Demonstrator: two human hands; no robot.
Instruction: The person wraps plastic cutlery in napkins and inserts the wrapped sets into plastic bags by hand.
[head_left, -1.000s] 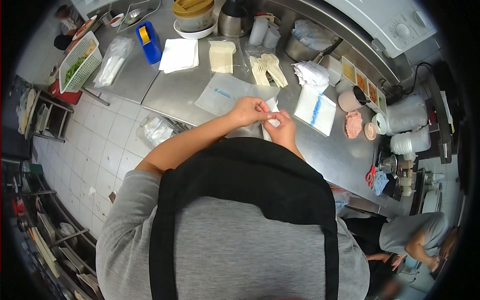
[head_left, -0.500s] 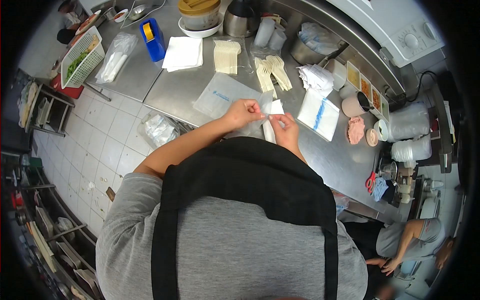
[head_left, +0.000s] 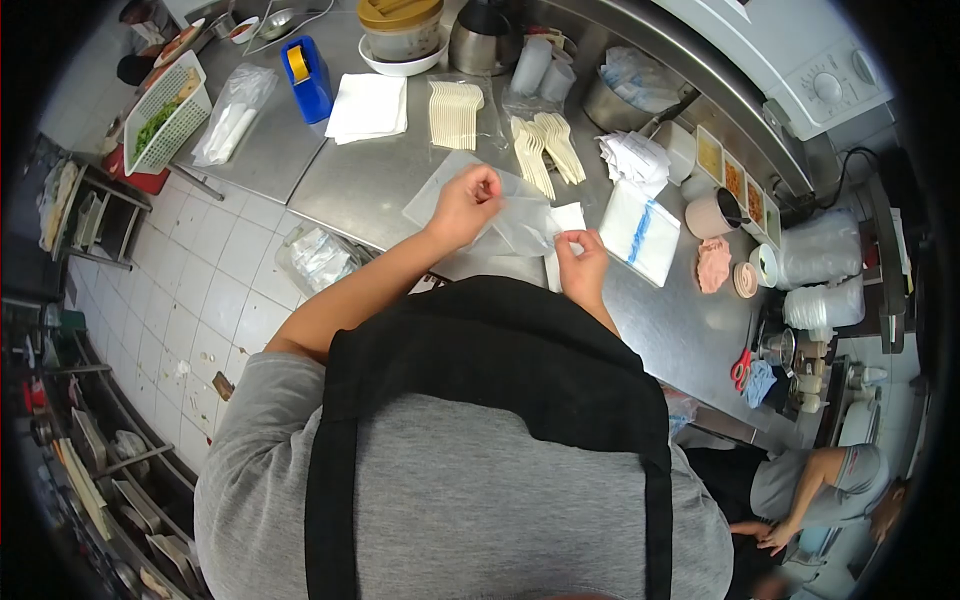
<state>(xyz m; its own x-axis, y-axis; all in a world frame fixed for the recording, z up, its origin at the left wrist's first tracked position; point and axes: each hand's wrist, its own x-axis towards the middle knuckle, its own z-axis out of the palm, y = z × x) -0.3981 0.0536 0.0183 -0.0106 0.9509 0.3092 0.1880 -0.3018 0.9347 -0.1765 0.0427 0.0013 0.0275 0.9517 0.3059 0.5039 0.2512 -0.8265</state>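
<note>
Here, the left hand (head_left: 466,210) and right hand (head_left: 583,265) pinch a plastic bag (head_left: 521,224) (translucent) between them.

The plastic bag (head_left: 522,222) looks smooth, the metal counter (head_left: 670,330) glossy.

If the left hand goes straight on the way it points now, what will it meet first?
The left hand would probably meet the loose cream-coloured disposable cutlery beyond the translucent plastic; the hand's height is unclear.
</note>
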